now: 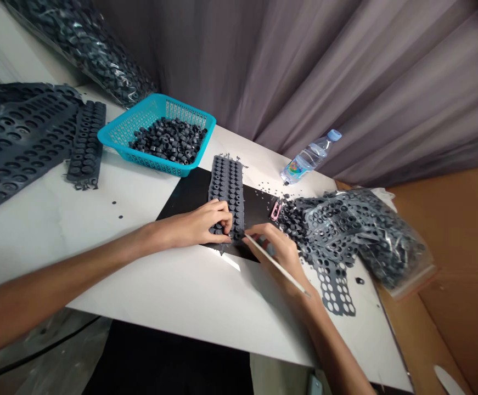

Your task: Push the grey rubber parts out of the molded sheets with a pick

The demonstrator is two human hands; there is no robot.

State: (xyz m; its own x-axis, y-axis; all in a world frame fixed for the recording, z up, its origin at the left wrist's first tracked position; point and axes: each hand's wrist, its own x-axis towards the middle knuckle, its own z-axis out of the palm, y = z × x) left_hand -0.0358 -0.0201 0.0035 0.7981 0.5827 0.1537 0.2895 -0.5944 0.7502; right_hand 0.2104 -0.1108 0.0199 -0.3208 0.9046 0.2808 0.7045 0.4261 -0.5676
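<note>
A dark grey rubber sheet of moulded round parts (227, 178) lies on a black mat (189, 192) in front of me. My left hand (209, 222) rests on its near left part, with fingers curled and the thumb along the near edge. Whether those fingers pinch the sheet or one of its parts, I cannot see clearly. At the sheet's near right corner, my right hand (274, 247) is closed round a thin white stick-like tool (282, 269). The tool's tip is by the sheet, and its back end points toward my wrist.
A blue basket (117, 137) holds many small dark rubber pieces. More moulded sheets (20, 142) lie at the left. A water bottle (308, 159), pink clippers (276, 209), punched-out sheet scraps (333, 225) and a plastic bag (399, 252) sit at the right.
</note>
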